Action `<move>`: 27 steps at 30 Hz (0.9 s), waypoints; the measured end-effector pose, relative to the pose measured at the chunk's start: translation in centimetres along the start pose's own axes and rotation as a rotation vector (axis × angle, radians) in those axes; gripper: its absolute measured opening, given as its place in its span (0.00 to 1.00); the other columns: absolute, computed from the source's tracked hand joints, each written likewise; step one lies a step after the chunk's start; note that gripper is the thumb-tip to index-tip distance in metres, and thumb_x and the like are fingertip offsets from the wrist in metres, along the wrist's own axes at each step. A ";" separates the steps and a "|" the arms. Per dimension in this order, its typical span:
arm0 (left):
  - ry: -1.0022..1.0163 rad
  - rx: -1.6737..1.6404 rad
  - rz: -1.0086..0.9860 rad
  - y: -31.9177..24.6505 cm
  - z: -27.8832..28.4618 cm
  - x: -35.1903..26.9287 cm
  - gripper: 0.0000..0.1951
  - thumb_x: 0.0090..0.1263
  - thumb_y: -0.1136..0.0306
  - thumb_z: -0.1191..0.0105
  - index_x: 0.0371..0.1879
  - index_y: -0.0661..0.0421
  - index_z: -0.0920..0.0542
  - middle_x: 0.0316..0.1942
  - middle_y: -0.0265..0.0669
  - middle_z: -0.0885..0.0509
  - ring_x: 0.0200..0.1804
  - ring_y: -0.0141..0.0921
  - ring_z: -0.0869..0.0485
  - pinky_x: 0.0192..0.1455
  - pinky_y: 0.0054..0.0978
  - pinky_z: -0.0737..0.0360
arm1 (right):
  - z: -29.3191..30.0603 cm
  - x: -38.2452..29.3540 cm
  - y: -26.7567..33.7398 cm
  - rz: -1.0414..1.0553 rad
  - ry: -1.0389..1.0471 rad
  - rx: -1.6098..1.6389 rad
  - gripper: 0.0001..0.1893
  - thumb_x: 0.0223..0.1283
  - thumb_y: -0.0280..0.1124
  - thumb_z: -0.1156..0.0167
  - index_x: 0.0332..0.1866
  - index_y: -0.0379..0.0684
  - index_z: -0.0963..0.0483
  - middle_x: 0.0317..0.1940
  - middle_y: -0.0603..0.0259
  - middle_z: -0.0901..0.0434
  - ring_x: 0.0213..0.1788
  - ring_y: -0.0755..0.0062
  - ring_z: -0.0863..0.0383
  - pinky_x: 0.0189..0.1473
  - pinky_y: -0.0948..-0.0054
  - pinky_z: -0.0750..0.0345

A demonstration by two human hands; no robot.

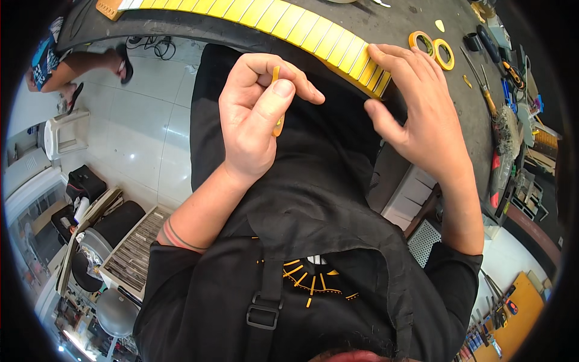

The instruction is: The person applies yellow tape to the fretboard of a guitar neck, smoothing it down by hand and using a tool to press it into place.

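Observation:
A guitar neck (289, 22) lies along the near edge of the dark workbench, its fretboard covered with yellow masking tape between the metal frets. My left hand (258, 108) is raised over my black apron, a little below the neck, with a strip of yellow tape (277, 126) pinched between thumb and fingers. At the right end of the neck is my right hand (416, 104); its index fingertip touches the taped fretboard, and the thumb is spread below the end. Nothing shows in its grip. Two rolls of masking tape (443, 54) lie just beyond this hand.
Files and a brush (506, 131) lie among tools on the bench's right side. A small yellow tape scrap (439, 26) is near the rolls. At the left, another person's legs (86, 65) show beside a white stool (68, 133); a cable lies on the floor.

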State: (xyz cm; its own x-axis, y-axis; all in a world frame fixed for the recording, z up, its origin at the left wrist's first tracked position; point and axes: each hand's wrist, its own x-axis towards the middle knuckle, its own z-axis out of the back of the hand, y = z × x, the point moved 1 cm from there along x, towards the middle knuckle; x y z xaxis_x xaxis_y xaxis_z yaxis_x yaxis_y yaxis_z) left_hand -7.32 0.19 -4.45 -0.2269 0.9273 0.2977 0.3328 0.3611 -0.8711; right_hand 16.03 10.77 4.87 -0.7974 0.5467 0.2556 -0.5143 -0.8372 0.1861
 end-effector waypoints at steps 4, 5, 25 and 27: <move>0.020 -0.078 0.041 0.3 0.0 -0.1 0.09 0.91 0.69 0.51 0.58 0.62 0.24 0.46 0.52 0.11 0.50 0.44 0.07 0.61 0.47 0.07 | -1.4 -0.4 -1.1 0.010 -0.030 -0.006 0.33 0.62 0.26 0.21 0.74 0.41 0.20 0.66 0.55 0.13 0.70 0.47 0.15 0.78 0.49 0.23; 0.034 -0.098 0.043 0.3 0.0 -0.1 0.09 0.91 0.69 0.51 0.58 0.62 0.24 0.46 0.53 0.11 0.50 0.44 0.06 0.61 0.47 0.07 | -1.6 -0.6 -1.1 0.025 -0.048 0.000 0.34 0.61 0.26 0.21 0.75 0.42 0.21 0.67 0.56 0.13 0.71 0.47 0.15 0.78 0.49 0.23; 0.424 0.353 0.065 -1.8 0.1 -0.9 0.24 0.81 0.67 0.33 0.70 0.64 0.22 0.48 0.53 0.05 0.53 0.44 0.03 0.61 0.41 0.08 | -0.6 -2.6 2.5 -0.172 -0.129 0.231 0.36 0.60 0.31 0.18 0.75 0.44 0.21 0.63 0.55 0.18 0.61 0.57 0.16 0.69 0.54 0.23; 0.576 0.497 -0.181 -2.0 -0.7 0.0 0.24 0.74 0.69 0.29 0.67 0.63 0.17 0.48 0.49 0.04 0.47 0.44 0.02 0.53 0.40 0.07 | 0.5 -3.7 4.5 -0.453 0.129 0.937 0.27 0.67 0.29 0.19 0.69 0.42 0.21 0.54 0.63 0.20 0.45 0.75 0.20 0.50 0.69 0.21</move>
State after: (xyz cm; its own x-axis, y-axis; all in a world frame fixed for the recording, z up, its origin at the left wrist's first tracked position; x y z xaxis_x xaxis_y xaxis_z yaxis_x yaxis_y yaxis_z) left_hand -7.35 -0.47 -2.48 0.3180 0.8123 0.4890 -0.1441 0.5511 -0.8219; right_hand 16.87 4.97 5.24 -0.6472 0.7537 -0.1142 -0.3669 -0.1765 0.9134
